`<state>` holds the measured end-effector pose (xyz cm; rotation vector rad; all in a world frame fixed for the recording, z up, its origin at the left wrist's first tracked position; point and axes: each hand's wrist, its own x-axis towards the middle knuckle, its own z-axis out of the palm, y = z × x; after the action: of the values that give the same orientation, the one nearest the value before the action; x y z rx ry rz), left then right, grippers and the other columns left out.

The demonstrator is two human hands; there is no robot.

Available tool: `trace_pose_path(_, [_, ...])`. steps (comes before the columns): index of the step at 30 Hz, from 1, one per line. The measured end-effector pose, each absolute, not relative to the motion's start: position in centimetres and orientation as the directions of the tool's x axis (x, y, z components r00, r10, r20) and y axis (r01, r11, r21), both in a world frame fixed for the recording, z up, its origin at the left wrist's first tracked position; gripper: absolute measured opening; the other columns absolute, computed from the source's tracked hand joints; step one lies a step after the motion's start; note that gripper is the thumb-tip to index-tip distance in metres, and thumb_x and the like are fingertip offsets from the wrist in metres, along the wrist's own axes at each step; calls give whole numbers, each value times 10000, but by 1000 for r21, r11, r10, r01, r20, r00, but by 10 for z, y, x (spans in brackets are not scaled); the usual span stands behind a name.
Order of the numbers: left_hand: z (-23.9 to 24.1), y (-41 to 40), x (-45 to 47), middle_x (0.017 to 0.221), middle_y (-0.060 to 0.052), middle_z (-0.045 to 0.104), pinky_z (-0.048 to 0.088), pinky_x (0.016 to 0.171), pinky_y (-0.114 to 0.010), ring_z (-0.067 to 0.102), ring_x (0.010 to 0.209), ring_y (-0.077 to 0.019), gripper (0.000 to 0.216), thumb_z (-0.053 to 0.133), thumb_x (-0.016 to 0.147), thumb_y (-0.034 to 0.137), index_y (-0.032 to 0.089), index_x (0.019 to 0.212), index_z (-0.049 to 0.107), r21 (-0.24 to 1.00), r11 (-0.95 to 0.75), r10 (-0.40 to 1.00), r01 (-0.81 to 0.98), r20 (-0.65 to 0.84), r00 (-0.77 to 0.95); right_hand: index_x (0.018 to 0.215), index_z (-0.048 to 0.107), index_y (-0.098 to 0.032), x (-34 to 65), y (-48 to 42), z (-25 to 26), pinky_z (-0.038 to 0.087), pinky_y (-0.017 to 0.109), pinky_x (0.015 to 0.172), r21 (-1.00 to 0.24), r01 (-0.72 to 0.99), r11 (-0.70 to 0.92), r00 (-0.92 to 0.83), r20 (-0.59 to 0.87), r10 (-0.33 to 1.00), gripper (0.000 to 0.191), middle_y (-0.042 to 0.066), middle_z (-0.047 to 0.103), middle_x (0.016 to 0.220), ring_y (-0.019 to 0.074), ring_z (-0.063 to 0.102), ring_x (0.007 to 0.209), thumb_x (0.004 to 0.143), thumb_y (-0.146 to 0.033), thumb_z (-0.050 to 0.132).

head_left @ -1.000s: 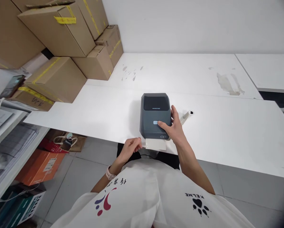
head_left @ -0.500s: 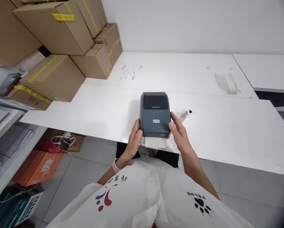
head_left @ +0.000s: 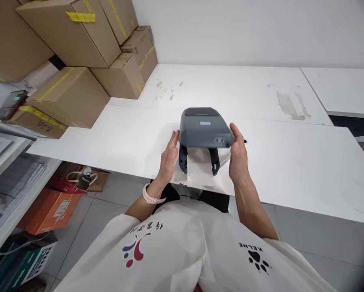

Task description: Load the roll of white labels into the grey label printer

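A dark grey label printer (head_left: 204,129) stands near the front edge of the white table (head_left: 291,162). Its lid is swung up, and white label paper (head_left: 198,166) shows in the open body and hangs out at the front. My left hand (head_left: 169,156) grips the lid's left side. My right hand (head_left: 238,152) grips its right side. Both hands have fingers pressed against the lid.
Brown cardboard boxes (head_left: 72,73) with yellow tape are stacked at the table's far left. A small white tube lies behind my right hand, mostly hidden. Shelving with a phone (head_left: 9,104) stands at left; an orange box (head_left: 49,211) and bags sit on the floor.
My right hand left the lid's top and my left hand came up; both took the printer's sides. The lid has swung up, exposing the paper inside.
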<state>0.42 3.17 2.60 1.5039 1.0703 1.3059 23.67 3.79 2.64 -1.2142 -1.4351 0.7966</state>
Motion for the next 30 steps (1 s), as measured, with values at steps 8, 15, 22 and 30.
trace_pose_path(8, [10,89,7,1672,-82,437,422,1219,-497,419,1540,-321,625,615,951,456,297,1540,481,970,-55,999,237,54,9,1650,-139,-455,231,136,54,161,655,1309,-761,471,446,-24,495,869,827,-40,144,1764,324,103,1652,979,-806,193])
trace_pose_path(15, [-10,92,13,1616,-110,502,537,1074,-471,501,1461,-345,685,605,910,325,269,1568,422,941,14,999,339,-26,29,1676,-41,-410,235,198,70,238,585,1312,-759,483,437,-54,472,880,895,-11,262,1738,302,196,1635,948,-845,243])
trace_pose_path(22, [-5,93,17,1556,-101,579,550,1037,-465,573,1387,-345,722,563,863,227,245,1573,430,932,34,999,361,-35,-4,1672,110,-370,235,161,85,213,670,1288,-712,534,456,-13,532,847,890,28,317,1707,375,128,1637,947,-742,468])
trace_pose_path(30, [-10,95,21,1513,-91,623,534,1080,-461,616,1343,-325,735,559,826,186,216,1556,476,932,18,998,362,3,-58,1526,470,-217,203,136,68,490,588,1089,-375,793,481,-562,-142,815,719,161,623,1468,423,572,1361,852,-330,692])
